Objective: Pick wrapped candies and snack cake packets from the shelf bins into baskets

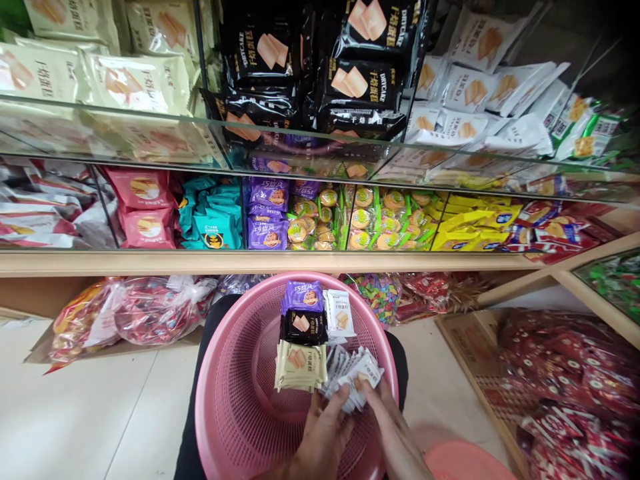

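Both hands reach into a pink plastic basket (220,393) that stands between my knees. My left hand (323,433) and my right hand (390,417) close from either side on a stack of white snack packets (357,377), with thumbs and fingers pressed to its edges. Left of that stack lies a pile of cream dry cake packets (300,365), near my left fingertips. Behind it are black dry cake packets (303,327) and purple cookie packets (303,295). Another white packet (339,313) lies at the basket's back right. The packets' undersides are hidden.
Ahead, glass-fronted shelves (310,260) hold sorted snack packets in compartments. Bagged sweets (155,310) lie on the floor under the shelf. At right stand a cardboard box (470,353) and red bagged goods (570,373). A pink rounded object (465,461) shows at the bottom right.
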{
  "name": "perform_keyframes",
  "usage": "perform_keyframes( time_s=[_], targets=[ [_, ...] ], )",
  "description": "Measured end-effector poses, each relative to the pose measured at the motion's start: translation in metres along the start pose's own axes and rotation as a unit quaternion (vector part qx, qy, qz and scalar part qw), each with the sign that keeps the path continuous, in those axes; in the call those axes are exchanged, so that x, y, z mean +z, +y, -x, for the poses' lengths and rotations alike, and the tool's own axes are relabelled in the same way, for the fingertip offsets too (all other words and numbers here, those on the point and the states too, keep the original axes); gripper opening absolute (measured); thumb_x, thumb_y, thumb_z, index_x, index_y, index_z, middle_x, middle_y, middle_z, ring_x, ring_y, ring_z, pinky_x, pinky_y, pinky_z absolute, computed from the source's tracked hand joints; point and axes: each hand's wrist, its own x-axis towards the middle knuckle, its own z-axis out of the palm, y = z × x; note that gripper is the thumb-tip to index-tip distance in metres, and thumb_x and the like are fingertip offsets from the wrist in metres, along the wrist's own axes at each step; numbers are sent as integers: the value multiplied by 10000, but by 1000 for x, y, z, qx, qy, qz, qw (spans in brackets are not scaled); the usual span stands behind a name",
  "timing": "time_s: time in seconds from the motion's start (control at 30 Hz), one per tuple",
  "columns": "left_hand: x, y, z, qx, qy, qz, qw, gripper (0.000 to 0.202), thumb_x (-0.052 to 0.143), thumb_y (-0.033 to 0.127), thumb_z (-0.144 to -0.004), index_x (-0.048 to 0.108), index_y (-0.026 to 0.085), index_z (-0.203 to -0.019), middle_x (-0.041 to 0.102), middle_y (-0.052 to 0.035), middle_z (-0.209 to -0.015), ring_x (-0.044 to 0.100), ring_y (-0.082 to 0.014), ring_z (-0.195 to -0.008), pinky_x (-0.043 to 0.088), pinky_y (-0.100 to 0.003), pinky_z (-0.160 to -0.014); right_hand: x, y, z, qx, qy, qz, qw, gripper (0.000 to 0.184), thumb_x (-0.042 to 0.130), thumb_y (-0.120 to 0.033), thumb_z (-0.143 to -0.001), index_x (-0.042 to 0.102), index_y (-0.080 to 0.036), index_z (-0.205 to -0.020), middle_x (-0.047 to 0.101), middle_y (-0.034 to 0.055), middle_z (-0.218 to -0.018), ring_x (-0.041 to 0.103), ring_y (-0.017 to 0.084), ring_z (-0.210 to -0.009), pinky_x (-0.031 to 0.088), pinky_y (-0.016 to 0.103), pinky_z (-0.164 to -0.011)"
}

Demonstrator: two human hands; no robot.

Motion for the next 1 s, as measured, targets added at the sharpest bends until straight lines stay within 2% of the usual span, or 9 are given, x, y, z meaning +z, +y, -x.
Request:
perform_keyframes(
  time_s=[0.17,0.3,0.4,0.5,0.57,0.7,0.8,0.9,1.0],
  targets=[
    [10,0,3,8,-12,36,999,630,690,150,-797,372,263,-1328,579,-90,-1311,506,-226,-1261,426,-366,-1052,-1,-8,3,-61,29,123,990,965,592,-654,-729,202,-203,-1488,355,54,-1510,322,219,-1384,300,305,-1115],
    [20,2,6,28,-11,43,999,645,708,81,-760,393,242,-1299,644,-101,-1209,605,-227,-1145,484,-339,-994,-1,6,4,-79,21,152,985,961,521,-683,-759,166,-169,-1489,316,93,-1526,300,225,-1394,292,333,-1123],
    [21,2,7,35,27,24,999,639,724,86,-747,406,253,-1275,660,-94,-1178,626,-226,-1111,508,-332,-951,-8,1,2,-111,17,180,977,918,492,-652,-797,133,-170,-1491,269,113,-1543,271,224,-1407,286,366,-1128],
    [19,1,7,25,62,0,998,628,749,120,-733,422,269,-1248,653,-76,-1193,624,-216,-1114,513,-318,-924,-16,-29,-9,-202,-4,255,946,781,503,-572,-823,246,-207,-1463,295,102,-1534,275,230,-1404,249,406,-1143],
    [18,1,6,22,71,-3,997,617,759,126,-723,437,271,-1229,659,-65,-1180,625,-203,-1109,512,-301,-911,-18,-56,-20,-233,-51,356,904,709,571,-519,-781,407,-193,-1389,347,116,-1507,286,264,-1396,229,442,-1146],
    [16,0,4,31,67,-3,997,561,759,119,-718,476,260,-1181,691,-47,-1076,652,-181,-1046,514,-267,-869,-8,-103,-41,-162,-239,504,814,666,705,-372,-656,553,-153,-1266,572,143,-1309,504,324,-1215,377,447,-1041],
    [17,-1,3,40,73,-5,996,518,758,114,-714,501,253,-1141,690,-32,-1068,667,-167,-987,520,-253,-824,5,-120,-57,-74,-367,527,763,597,738,-276,-622,602,-165,-1192,702,61,-1040,631,248,-932,504,342,-834],
    [18,-1,3,42,80,-11,996,494,750,118,-720,508,246,-1131,688,-29,-1083,675,-153,-935,520,-245,-789,15,-124,-73,23,-443,501,744,561,790,-258,-559,653,-167,-1096,714,7,-912,637,195,-841,509,286,-774],
    [17,1,3,39,95,-29,994,486,742,133,-733,507,241,-1144,685,-42,-1094,675,-148,-907,517,-232,-743,19,-122,-84,105,-470,450,752,575,842,-260,-488,676,-167,-1030,717,4,-895,650,188,-878,506,281,-820]
  ],
)
